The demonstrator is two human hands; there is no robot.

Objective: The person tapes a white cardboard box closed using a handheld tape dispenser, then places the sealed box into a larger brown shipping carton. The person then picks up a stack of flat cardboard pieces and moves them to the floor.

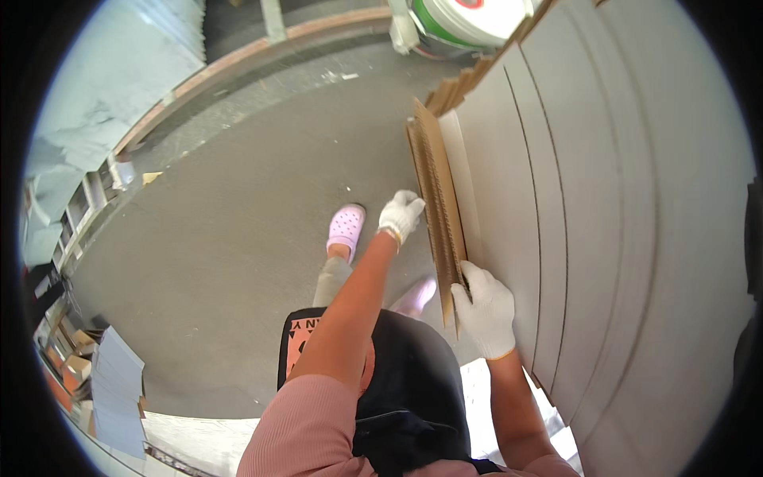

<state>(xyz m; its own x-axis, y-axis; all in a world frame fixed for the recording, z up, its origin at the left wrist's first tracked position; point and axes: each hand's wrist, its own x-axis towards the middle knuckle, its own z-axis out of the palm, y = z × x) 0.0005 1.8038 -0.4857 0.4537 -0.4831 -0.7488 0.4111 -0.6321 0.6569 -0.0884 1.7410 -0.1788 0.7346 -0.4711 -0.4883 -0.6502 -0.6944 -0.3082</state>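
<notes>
Several brown cardboard sheets (442, 208) stand on edge in a narrow bundle, their corrugated edges facing up. My right hand (486, 312), in a white knit glove, grips the near end of the bundle, thumb on one side and fingers on the other. My left hand (402, 215), gloved the same way, is beside the bundle's left face, farther from my body. Its fingers are curled, and their tips reach the cardboard's edge; I cannot tell whether anything is inside them.
A tall stack of large pale boards (588, 207) fills the right side, against the bundle. At the top stands a white and green bucket (469, 24). Grey concrete floor (222, 246) lies under my pink clogs (346, 226). Wrapped material (119, 87) and small boxes (77, 370) are at left.
</notes>
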